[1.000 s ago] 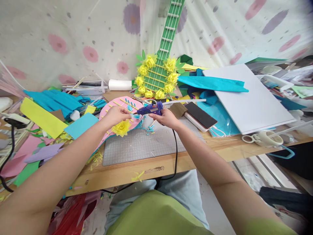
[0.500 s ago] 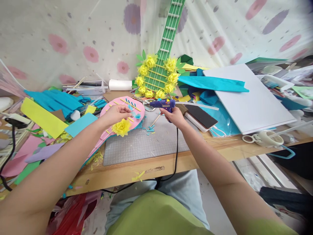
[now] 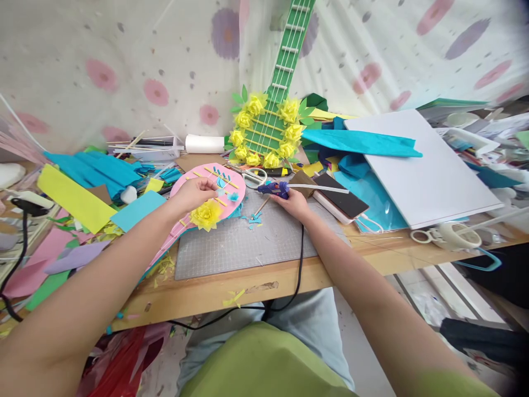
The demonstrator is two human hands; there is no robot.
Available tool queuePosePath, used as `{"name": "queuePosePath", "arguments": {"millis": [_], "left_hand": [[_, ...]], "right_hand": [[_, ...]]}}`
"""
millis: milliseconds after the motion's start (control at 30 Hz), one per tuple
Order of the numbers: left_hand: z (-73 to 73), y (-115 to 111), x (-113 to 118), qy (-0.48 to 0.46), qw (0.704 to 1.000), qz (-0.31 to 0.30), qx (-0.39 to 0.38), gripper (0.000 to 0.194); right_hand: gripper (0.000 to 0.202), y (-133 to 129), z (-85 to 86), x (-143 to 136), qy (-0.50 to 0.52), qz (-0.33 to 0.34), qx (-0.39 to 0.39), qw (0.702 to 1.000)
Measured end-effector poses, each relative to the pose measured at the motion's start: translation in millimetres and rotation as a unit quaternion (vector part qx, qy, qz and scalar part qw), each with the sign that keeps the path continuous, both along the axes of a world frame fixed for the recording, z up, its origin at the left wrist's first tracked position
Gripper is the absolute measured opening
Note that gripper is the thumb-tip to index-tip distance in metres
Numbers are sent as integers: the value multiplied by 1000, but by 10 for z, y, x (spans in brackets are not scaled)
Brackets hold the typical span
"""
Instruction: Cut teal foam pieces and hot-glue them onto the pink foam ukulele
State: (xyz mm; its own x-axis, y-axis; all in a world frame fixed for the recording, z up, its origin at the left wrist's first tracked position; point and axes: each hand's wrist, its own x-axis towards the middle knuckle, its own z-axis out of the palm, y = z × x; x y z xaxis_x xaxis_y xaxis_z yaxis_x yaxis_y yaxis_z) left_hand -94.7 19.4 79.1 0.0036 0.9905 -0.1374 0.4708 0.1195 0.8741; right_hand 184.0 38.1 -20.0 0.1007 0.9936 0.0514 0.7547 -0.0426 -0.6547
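My left hand is over the pink paper guitar, its fingertips pinched on a small light-blue piece too small to make out well. Yellow sticks, short blue pegs and a large yellow paper flower decorate the guitar, and a blue tuft shows just right of the fingertips. In my right hand is a dark blue glue gun, held low over the grey cutting mat, nozzle pointing left, a clear glue stick out of its back. Its black cord hangs over the table edge.
Behind stands a green paper guitar ringed with yellow flowers. Scissors lie left of the glue gun, a black phone-like slab to its right. A white board leans at right; coloured paper sheets pile up at left.
My right hand has lowered the glue gun and shifted it slightly left, uncovering the scissors and a yellow-black tool behind. My left hand has drawn back slightly to the left.
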Motion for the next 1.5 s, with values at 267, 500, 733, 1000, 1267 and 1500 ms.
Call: {"name": "queuePosePath", "arguments": {"millis": [267, 500, 733, 1000, 1267, 1500], "left_hand": [[48, -213, 256, -234, 962, 97, 104, 23], [-112, -446, 803, -463, 860, 213, 15, 26], [-210, -503, 1035, -502, 822, 270, 21, 33], [-300, -439, 1139, -500, 822, 271, 31, 30], [-302, -406, 1057, -418, 875, 232, 75, 34], [-299, -379, 1060, -411, 871, 258, 78, 33]], "right_hand": [[43, -404, 207, -29, -41, -80, 138, 986], [31, -590, 504, -637, 351, 93, 68, 929], [30, -538, 628, -987, 524, 60, 27, 849], [21, -456, 563, -1089, 607, -1, 15, 795], [20, -359, 637, -917, 540, 39, -14, 841], [27, -419, 627, -910, 549, 52, -29, 834]]}}
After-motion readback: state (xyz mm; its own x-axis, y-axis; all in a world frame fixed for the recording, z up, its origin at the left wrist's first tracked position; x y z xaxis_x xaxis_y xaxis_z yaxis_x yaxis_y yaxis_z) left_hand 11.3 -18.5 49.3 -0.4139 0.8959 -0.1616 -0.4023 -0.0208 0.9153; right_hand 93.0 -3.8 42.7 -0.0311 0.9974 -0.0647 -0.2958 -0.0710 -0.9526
